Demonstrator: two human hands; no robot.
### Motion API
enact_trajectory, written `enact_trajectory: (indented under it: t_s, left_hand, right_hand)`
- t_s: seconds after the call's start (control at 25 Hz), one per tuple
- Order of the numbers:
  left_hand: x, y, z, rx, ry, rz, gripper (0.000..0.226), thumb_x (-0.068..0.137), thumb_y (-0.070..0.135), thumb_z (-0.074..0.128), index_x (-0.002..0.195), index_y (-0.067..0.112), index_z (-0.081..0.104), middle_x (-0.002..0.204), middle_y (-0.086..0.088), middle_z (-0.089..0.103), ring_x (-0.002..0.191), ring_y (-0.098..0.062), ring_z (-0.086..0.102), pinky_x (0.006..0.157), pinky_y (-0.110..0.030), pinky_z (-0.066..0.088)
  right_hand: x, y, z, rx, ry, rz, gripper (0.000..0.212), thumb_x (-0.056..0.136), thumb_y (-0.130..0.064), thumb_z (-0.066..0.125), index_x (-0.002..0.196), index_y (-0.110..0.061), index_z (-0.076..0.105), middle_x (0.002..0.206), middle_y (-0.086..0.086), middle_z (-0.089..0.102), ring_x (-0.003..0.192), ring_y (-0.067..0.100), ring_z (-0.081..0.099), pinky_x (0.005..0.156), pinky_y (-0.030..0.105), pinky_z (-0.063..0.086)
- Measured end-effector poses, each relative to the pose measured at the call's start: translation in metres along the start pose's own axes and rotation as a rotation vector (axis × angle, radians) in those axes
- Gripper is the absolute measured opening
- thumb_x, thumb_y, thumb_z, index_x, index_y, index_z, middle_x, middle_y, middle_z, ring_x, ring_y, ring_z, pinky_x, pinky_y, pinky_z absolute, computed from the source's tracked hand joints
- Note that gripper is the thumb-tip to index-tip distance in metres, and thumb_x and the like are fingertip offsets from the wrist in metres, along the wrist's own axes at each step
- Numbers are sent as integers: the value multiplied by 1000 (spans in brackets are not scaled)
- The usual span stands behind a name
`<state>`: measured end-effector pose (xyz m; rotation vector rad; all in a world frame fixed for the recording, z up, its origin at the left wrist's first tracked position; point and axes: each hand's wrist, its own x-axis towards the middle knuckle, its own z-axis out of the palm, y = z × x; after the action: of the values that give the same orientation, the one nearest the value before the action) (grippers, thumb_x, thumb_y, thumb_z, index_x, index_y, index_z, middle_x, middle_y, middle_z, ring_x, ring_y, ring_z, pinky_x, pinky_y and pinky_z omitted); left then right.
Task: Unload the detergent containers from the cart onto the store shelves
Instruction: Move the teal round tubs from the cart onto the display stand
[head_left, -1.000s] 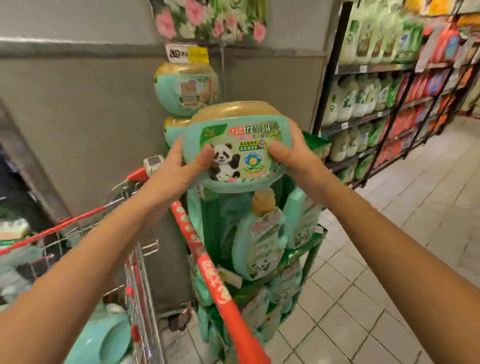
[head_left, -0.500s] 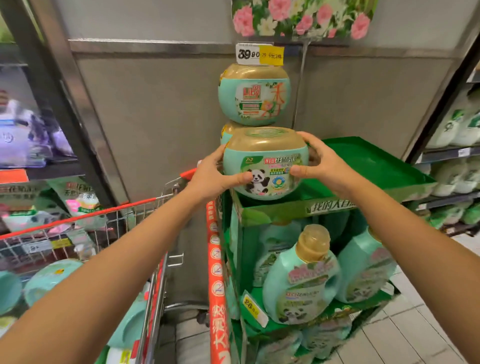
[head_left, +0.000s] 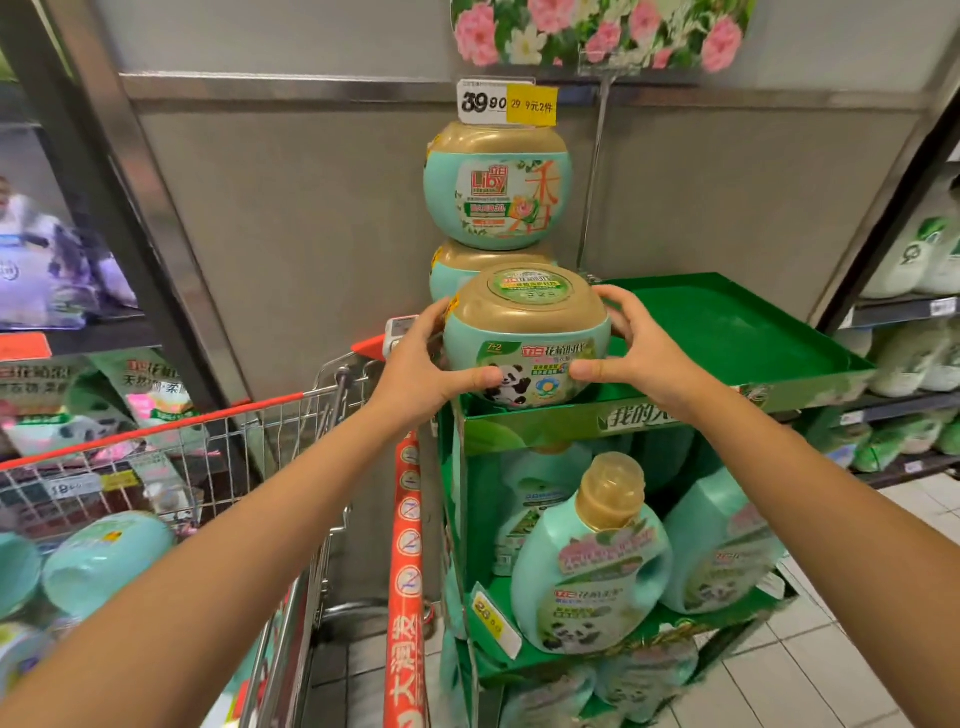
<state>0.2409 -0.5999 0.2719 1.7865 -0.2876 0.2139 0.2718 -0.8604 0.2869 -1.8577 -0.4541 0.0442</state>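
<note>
hands: left hand (head_left: 421, 374) and right hand (head_left: 639, 358) grip opposite sides of the detergent tub (head_left: 524, 332), thumbs on its label | tub: upright at the front-left corner of the green top shelf (head_left: 727, 332) | stacked tubs (head_left: 496, 187): shelf's back-left corner | cart (head_left: 311, 405): left of the shelf

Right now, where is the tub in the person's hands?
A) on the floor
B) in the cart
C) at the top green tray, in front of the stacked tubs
C: left hand and right hand grip the panda tub at the front corner of the green tray, ahead of the stacked tubs.
</note>
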Motion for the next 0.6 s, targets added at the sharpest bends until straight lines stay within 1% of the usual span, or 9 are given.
enact_trajectory:
  t_s: [0.08,0.2,0.28,0.32,0.4,0.48,0.52,0.56,0.6]
  left_hand:
    - [-3,-1,1,7,30,-15,99,52,40,87,139,25,41,132,8,55,122,-9,53,91,-23,53]
    - [-11,1,2,55,84,-72,98,53,44,86,137,21,41,136,1,53,124,-16,52,99,-37,50]
    - [-18,2,-2,78,120,-90,86,64,34,86,136,18,43,137,-1,54,123,-17,54,102,-42,48]
    - [-23,3,-5,64,146,-93,77,71,29,84,135,17,44,136,-2,55,122,-17,55,103,-43,47]
    - [-35,8,-13,23,216,-83,57,80,23,77,129,17,50,130,-3,59,116,-14,59,102,-38,49]
    - [-54,14,-27,-18,263,-38,38,85,17,71,121,17,57,120,-2,65,107,-8,63,95,-29,52]
    - [-65,17,-35,-16,270,-10,30,87,14,69,116,15,60,114,0,68,103,-7,65,90,-24,53]
    - [-75,18,-43,-6,275,10,23,88,12,67,111,16,64,107,2,71,98,-5,67,84,-20,53]
    - [-90,17,-58,0,292,6,18,89,10,66,104,17,67,101,4,72,92,-4,67,78,-16,52]
  right_hand:
    - [-3,0,3,11,28,-4,102,52,-37,88,139,-25,35,142,-9,47,134,8,39,108,43,43]
    - [-10,-6,8,-55,64,0,104,55,-37,85,142,-24,31,145,-6,42,133,7,35,109,45,42]
    - [-16,-16,10,-170,129,-30,108,56,-44,83,146,-27,26,150,-3,36,134,10,35,108,43,41]
    - [-20,-21,11,-236,185,-71,106,58,-47,82,146,-30,25,151,-4,34,134,12,35,108,41,39]
    - [-28,-29,19,-392,285,-191,97,69,-49,79,146,-33,23,151,-7,32,135,13,33,107,34,34]
    - [-37,-37,37,-497,353,-338,81,79,-42,74,145,-27,28,145,-9,37,131,15,36,105,23,32]
    - [-41,-43,48,-503,385,-411,71,83,-37,70,142,-22,34,139,-9,42,125,15,42,101,15,33]
    - [-44,-49,58,-491,405,-482,60,85,-31,67,138,-17,41,133,-6,48,117,15,48,96,11,36]
    - [-45,-58,76,-467,396,-538,50,87,-26,64,132,-14,47,125,-2,54,109,14,54,90,10,40]
